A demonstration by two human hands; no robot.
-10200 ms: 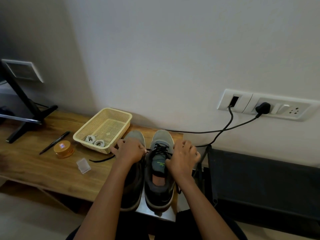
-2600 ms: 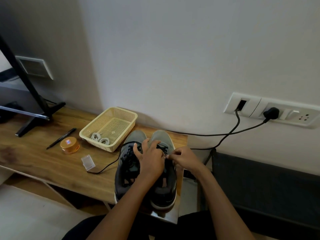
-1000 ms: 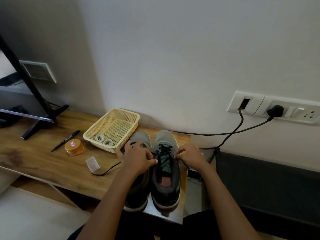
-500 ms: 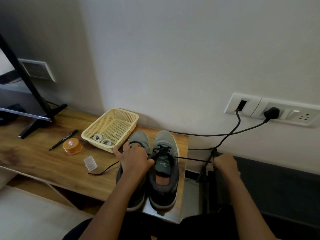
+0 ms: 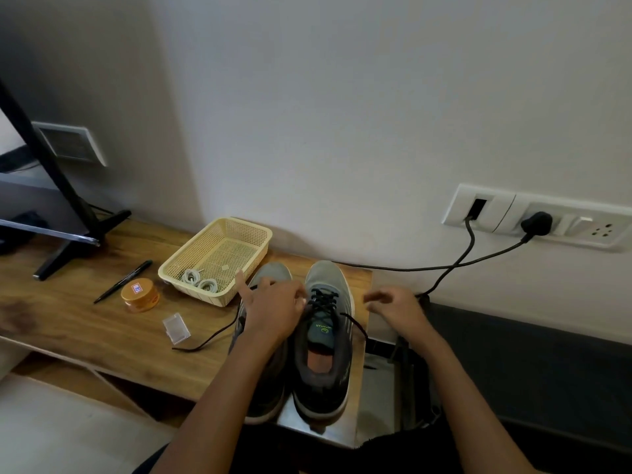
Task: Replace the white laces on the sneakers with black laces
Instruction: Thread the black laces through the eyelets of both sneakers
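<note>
Two grey sneakers stand side by side at the right end of the wooden table (image 5: pixel 85 330). The right sneaker (image 5: pixel 326 273) has a black lace (image 5: pixel 321 299) threaded through its eyelets, and one free end trails over its right side. My left hand (image 5: pixel 270 313) lies over the left sneaker (image 5: pixel 273 270), with its fingertips pinching the lace at the left edge of the right sneaker's lacing. My right hand (image 5: pixel 396 309) hovers just right of the right sneaker, blurred, fingers loosely curled and holding nothing. Another black lace end (image 5: pixel 212 340) lies on the table. Rolled white laces (image 5: pixel 198 282) sit in a yellow basket (image 5: pixel 253 230).
A pen (image 5: pixel 123 282), an orange tin (image 5: pixel 140 295) and a small clear box (image 5: pixel 176 328) lie left of the sneakers. A black screen stand (image 5: pixel 68 248) occupies the far left. Black cables (image 5: pixel 444 268) run from a wall socket (image 5: pixel 537 220) down beside a dark unit (image 5: pixel 530 371).
My right hand pulled a lace end out to the right, then let it go and came back toward the right sneaker. The left hand stayed at the lacing.
</note>
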